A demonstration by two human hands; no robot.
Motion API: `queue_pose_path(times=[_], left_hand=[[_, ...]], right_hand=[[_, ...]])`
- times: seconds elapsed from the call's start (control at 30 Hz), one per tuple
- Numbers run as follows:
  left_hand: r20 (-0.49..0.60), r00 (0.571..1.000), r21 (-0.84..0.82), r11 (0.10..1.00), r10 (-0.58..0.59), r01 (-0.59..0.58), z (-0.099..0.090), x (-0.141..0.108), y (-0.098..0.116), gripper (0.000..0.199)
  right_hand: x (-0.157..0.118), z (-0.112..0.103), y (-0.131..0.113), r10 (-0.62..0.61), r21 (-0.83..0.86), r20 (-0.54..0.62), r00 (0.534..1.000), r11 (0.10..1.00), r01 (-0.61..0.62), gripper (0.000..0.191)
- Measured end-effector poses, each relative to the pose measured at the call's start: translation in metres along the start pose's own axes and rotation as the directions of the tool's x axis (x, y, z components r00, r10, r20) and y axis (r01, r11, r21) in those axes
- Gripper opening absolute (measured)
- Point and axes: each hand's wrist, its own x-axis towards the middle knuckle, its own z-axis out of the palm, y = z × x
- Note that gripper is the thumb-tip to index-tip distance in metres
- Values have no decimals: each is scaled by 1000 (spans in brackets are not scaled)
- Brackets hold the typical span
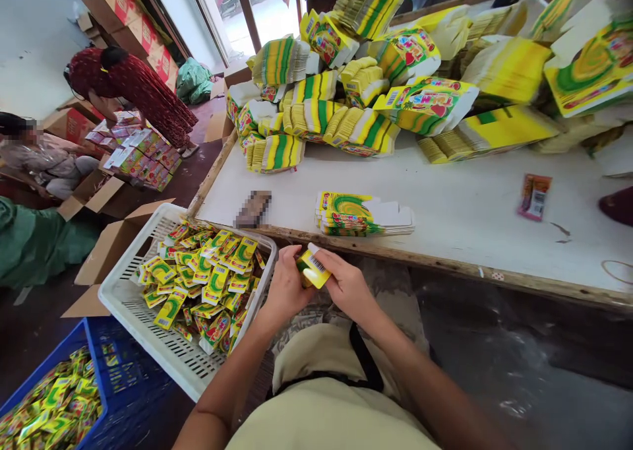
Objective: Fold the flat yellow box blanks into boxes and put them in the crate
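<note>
One Carton in My Hands, a Heaped Basket Beside Me, a Tall Pile on the Table

I gripped a single small yellow carton point(316, 270) near the table's wooden edge, the fingers of my left hand point(288, 282) curled around one side of it and those of my right hand point(346, 284) closed on the other, a barcode facing up. Whether it was fully shut I could not tell, since my fingers covered much of it. Just to my left, a white basket point(136, 311) was heaped with similar yellow packs point(216, 284), which I judged to be finished; beside it, a blue crate point(116, 361) held more of what looked like the same kind. On the white table point(459, 199) in front of me lay a short stack of flat cartons point(351, 214), white flaps pointing right, and behind it rose a pile of bundled cartons point(346, 127), by their look unused. An orange-and-pink sachet point(535, 198) lay farther right, touched by neither hand. A good share appeared done and one piece was in hand, but plenty seemed left, though I could make no exact tally. Off to the left, a person in dark red clothing point(133, 84) bent over stacked boxes point(146, 156), near a seated person point(44, 160)
</note>
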Motion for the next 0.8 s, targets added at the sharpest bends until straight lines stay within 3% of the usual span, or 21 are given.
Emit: queue_pose_path(times=[0.07,0.17,0.27,0.4,0.5,0.63,0.73,0.8], left_hand=[[-4,1000,80,997,5,-5,-8,-2,0,65],[20,1000,87,996,10,-12,-22,-3,3,59],[57,998,86,996,-7,2,-33,0,8,57],[185,983,54,998,16,-27,-44,9,9,59],[223,974,58,996,48,-62,-45,15,10,57],[192,981,97,994,39,-59,-36,18,17,56],[186,983,93,996,-1,-16,-39,14,11,56],[127,990,152,987,-66,46,-53,7,-5,56]], right_hand=[[2,-4,1,-25,-36,21,999,999,25,59],[3,-7,-2,-16,-101,183,983,994,35,58],[4,-10,-4,18,-167,228,974,986,21,45],[13,-31,-2,-35,-101,264,964,993,64,25],[19,-43,-2,-30,-41,330,943,998,46,20],[16,-27,-4,69,16,144,987,997,-72,28],[14,-13,-6,127,49,72,989,990,-131,59],[18,-19,-4,124,4,40,991,992,-124,72]])
